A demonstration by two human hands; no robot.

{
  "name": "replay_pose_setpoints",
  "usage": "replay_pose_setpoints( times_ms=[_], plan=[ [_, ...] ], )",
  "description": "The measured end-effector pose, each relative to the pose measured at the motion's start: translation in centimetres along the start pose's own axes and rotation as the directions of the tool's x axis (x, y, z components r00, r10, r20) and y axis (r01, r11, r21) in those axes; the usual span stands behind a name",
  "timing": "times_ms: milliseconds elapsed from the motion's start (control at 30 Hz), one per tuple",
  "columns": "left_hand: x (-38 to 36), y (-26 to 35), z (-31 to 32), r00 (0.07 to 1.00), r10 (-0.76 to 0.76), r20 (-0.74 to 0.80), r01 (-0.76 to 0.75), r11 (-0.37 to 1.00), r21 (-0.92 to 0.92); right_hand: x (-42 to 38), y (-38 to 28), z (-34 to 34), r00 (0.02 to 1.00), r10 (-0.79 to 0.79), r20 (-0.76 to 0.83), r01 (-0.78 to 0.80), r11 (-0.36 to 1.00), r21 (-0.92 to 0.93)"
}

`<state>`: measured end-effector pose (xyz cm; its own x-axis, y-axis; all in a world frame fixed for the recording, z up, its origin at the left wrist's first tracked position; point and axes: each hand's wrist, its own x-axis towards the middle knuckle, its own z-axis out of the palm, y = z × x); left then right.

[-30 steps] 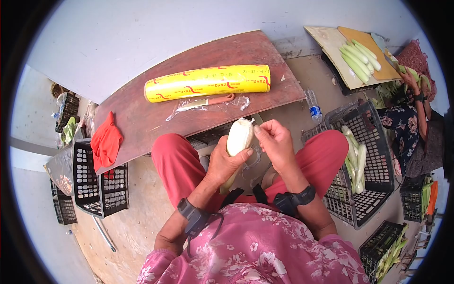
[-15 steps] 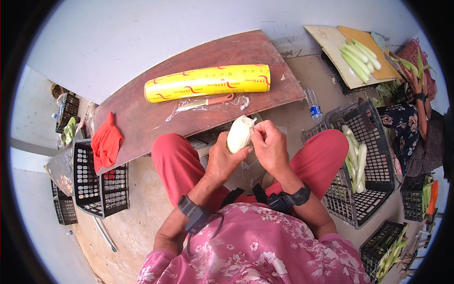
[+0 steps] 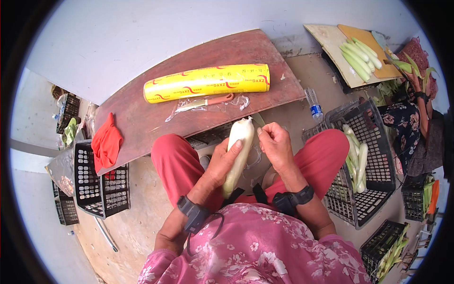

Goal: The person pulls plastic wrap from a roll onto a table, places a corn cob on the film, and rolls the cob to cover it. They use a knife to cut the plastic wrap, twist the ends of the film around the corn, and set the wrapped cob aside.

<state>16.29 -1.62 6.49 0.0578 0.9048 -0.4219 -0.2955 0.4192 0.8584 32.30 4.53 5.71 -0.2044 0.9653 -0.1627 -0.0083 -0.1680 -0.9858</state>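
Observation:
My left hand (image 3: pixel 226 158) is wrapped round a long, pale whitish-green vegetable stalk (image 3: pixel 241 135), thumb along its upper side. The stalk slants upward away from me between my knees, with a pinched, pale tip at its far end. Just right of that tip, my right hand (image 3: pixel 275 144) is closed, thumb and forefinger pressed together; whatever they pinch is too small to make out. Ahead on the low reddish board (image 3: pixel 137 128) lies a yellow roll of cling wrap (image 3: pixel 208 84). A knife (image 3: pixel 205 102) with an orange-brown handle rests on crumpled clear film beside it.
A red cloth (image 3: pixel 106 142) hangs over the board's left end, above a black crate (image 3: pixel 90 199). To my right, another black crate (image 3: pixel 378 165) holds pale stalks (image 3: pixel 357 161). A bottle (image 3: pixel 314 106) stands nearby. Another person's arm (image 3: pixel 422 111) shows at far right.
The stalk has swung so that its full length shows toward me. My right hand has moved slightly right, away from its tip. At far right, the other person's arm has shifted.

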Motion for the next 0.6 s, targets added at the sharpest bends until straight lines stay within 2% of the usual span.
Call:
replay_pose_setpoints(
  times_ms=[33, 133, 233, 300, 333, 433, 600],
  plan=[
    [-0.1, 0.4, 0.1, 1.000, 0.019, -0.002, -0.019, 0.999, 0.047, 0.1, 0.3, -0.3, 1.000, 0.018, -0.020, -0.019, 1.000, -0.024],
    [0.1, 0.9, -0.2, 0.995, 0.097, -0.017, -0.092, 0.975, 0.202, -0.1, 0.2, -0.9, 0.999, 0.052, 0.012, -0.053, 0.988, 0.142],
    [0.8, -0.2, -0.7, 0.977, 0.211, -0.030, -0.183, 0.904, 0.386, -0.3, -1.1, -0.6, 0.998, -0.043, 0.050, 0.028, 0.964, 0.264],
    [0.6, -0.2, -0.4, 0.959, 0.280, -0.035, -0.226, 0.837, 0.498, -0.5, -1.9, -0.5, 0.995, -0.013, 0.095, -0.014, 0.962, 0.273],
    [0.5, 0.0, -0.2, 0.959, 0.282, -0.036, -0.224, 0.826, 0.517, -0.5, -2.1, -0.5, 0.993, 0.002, 0.118, -0.035, 0.960, 0.277],
    [0.2, 0.1, 0.1, 0.955, 0.294, -0.035, -0.223, 0.792, 0.568, -0.1, -1.2, -0.5, 0.993, -0.055, 0.108, 0.029, 0.972, 0.234],
    [-0.1, 0.4, 0.1, 0.953, 0.303, -0.011, -0.228, 0.741, 0.632, 0.1, -1.0, -1.0, 0.990, -0.003, 0.141, -0.041, 0.952, 0.303]
  ],
)
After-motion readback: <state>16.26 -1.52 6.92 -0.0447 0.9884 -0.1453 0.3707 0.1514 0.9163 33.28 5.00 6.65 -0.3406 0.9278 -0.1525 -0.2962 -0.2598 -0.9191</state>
